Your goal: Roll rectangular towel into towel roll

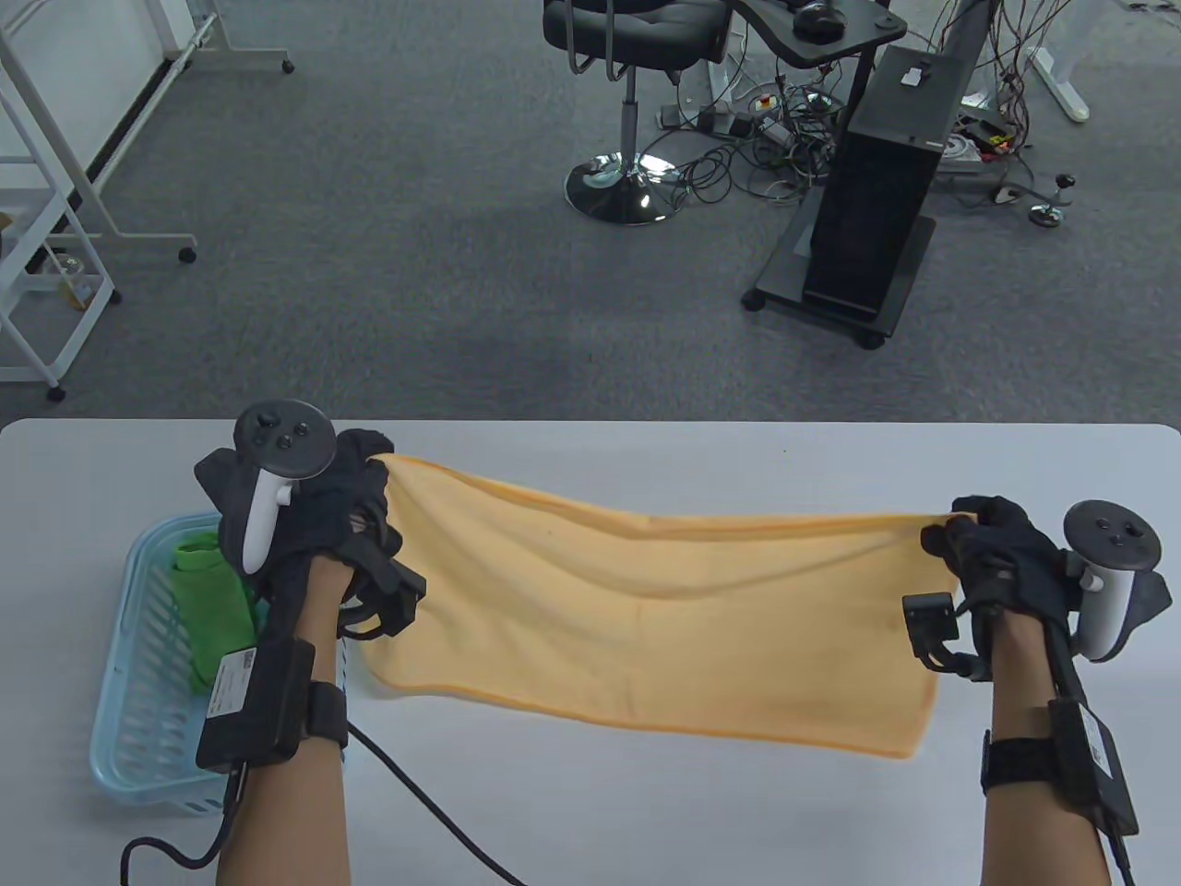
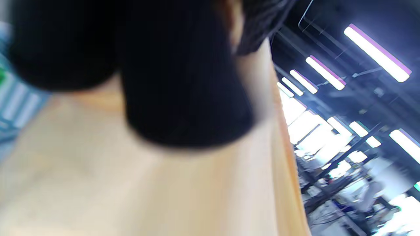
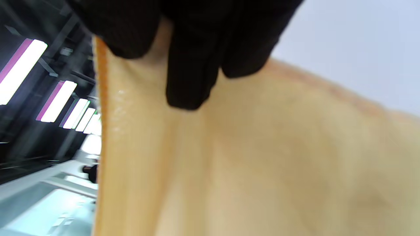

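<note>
Left hand (image 1: pixel 346 498) fingers (image 2: pixel 183 98) clamp one upper corner of the orange towel (image 1: pixel 655 618); right hand (image 1: pixel 1001 554) fingers (image 3: pixel 190 78) clamp the opposite corner; towel spans between both grips, lower edge near the table (image 1: pixel 646 812); blue basket (image 1: pixel 129 729) holding a green cloth (image 1: pixel 212 600) sits beneath the left wrist.

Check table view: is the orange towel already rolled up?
No, the orange towel is spread out flat and unrolled, with the left hand and right hand each gripping one of its top corners.
</note>
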Demonstrator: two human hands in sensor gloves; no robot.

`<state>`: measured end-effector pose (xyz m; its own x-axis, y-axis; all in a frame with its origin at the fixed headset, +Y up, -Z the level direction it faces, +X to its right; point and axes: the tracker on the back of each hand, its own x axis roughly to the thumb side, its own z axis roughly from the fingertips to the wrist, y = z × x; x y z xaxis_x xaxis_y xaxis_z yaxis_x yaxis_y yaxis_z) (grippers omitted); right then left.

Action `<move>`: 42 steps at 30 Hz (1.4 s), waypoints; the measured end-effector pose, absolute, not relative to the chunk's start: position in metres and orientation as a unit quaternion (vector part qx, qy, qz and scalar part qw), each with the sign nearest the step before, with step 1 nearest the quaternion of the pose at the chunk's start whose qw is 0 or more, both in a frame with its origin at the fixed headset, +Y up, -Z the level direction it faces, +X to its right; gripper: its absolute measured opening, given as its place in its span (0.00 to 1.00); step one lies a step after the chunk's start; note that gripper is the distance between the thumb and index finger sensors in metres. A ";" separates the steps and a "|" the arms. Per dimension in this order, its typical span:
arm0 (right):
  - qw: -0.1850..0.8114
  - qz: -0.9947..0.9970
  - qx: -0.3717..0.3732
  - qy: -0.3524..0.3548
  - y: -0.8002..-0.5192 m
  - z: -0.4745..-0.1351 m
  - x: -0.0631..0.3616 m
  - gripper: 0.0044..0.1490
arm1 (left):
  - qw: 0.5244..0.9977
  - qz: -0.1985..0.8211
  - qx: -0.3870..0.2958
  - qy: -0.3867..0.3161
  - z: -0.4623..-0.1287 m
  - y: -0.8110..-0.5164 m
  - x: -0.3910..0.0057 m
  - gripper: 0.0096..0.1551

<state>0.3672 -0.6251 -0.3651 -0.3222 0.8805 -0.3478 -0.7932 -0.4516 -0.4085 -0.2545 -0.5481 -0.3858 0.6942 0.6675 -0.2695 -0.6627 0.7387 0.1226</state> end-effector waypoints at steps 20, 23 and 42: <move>0.507 0.806 -0.299 -0.059 -0.709 -0.254 0.410 0.28 | 0.998 -0.025 -0.060 0.018 -0.292 -0.626 -0.199 0.23; 0.488 0.816 -0.306 -0.053 -0.709 -0.251 0.412 0.28 | 0.995 -0.048 -0.082 0.017 -0.289 -0.634 -0.192 0.24; 0.259 0.897 -0.356 0.030 -0.730 -0.334 0.408 0.30 | 0.965 -0.161 -0.174 0.114 -0.382 -0.659 -0.165 0.27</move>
